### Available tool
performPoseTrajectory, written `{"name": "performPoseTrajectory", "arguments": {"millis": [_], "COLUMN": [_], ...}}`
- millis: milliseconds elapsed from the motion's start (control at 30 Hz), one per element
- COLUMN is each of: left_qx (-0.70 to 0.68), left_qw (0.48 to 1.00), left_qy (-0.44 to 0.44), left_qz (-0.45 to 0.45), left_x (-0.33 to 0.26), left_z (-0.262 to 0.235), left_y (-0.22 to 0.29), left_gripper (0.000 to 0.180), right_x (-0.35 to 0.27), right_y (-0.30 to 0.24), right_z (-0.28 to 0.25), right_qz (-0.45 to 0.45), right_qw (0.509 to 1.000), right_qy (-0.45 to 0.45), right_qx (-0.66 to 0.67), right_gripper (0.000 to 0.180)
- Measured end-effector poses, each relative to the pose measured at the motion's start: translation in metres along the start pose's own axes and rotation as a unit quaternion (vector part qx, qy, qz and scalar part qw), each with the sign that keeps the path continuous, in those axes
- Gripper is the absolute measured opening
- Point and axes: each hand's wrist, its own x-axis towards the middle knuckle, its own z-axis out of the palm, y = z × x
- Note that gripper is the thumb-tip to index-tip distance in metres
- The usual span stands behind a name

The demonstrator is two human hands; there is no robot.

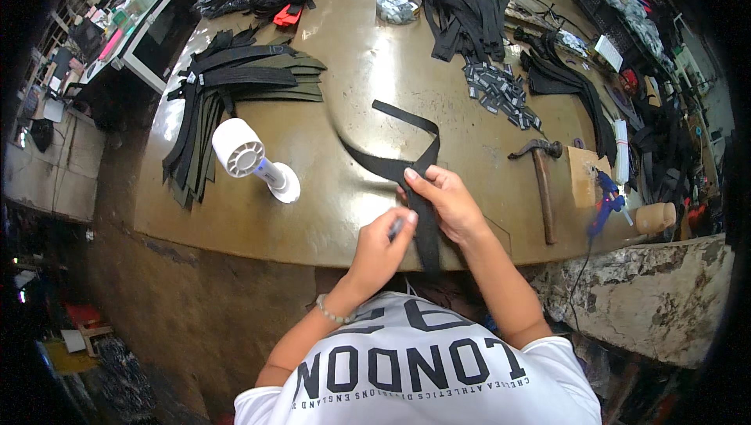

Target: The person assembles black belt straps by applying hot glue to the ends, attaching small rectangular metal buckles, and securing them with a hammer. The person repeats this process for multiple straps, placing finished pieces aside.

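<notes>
A black webbing strap (382, 166) lies bent on the table in front of me, one tail folded to the right and the lower end hanging toward the table's front edge. My right hand (454, 204) is closed on it, thumb pressed on top where the bands cross. Just left of the strap's lower part, my left hand (382, 247) is pinched closed. Between its thumb and fingertips shows a small grey piece (397, 229), smeared by motion, its kind unclear. Farther off is a pile of small dark grey tags (501, 95).
A white handheld fan (241, 150) stands left, by stacked dark straps (250, 73). A hammer (542, 190), a blue glue gun (606, 202) with a cord and a tape roll (655, 218) lie right. More black straps (461, 14) and a clear tub (397, 9) are at the back.
</notes>
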Motion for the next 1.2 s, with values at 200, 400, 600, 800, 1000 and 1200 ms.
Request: {"name": "performPoseTrajectory", "arguments": {"millis": [200,400,600,800,1000,1200], "left_qx": [0.148,0.11,0.221,0.212,0.2,0.316], "left_qw": [0.953,0.984,0.959,0.956,0.951,0.934], "left_qy": [0.09,-0.063,0.097,0.124,0.145,0.055], "left_qz": [0.248,0.124,0.15,0.158,0.188,0.16], "left_x": [0.008,0.027,0.031,0.037,0.037,0.029], "left_z": [-0.028,-0.022,-0.011,-0.012,-0.006,-0.007], "left_y": [0.017,0.02,-0.001,-0.011,-0.012,-0.008], "left_gripper": [0.024,0.017,0.013,0.016,0.023,0.042], "right_x": [-0.015,-0.007,-0.01,-0.016,-0.021,-0.048], "right_y": [-0.039,-0.044,-0.062,-0.016,0.018,0.022], "right_z": [-0.025,-0.028,-0.007,0.012,0.005,0.012], "right_qz": [0.055,0.104,-0.303,-0.209,-0.316,-0.283], "right_qw": [0.947,0.95,0.838,0.853,0.702,0.686], "right_qy": [-0.066,-0.12,-0.051,0.07,0.099,0.068], "right_qx": [-0.309,-0.269,-0.45,-0.473,-0.631,-0.667], "right_gripper": [0.034,0.044,0.03,0.045,0.028,0.029]}}
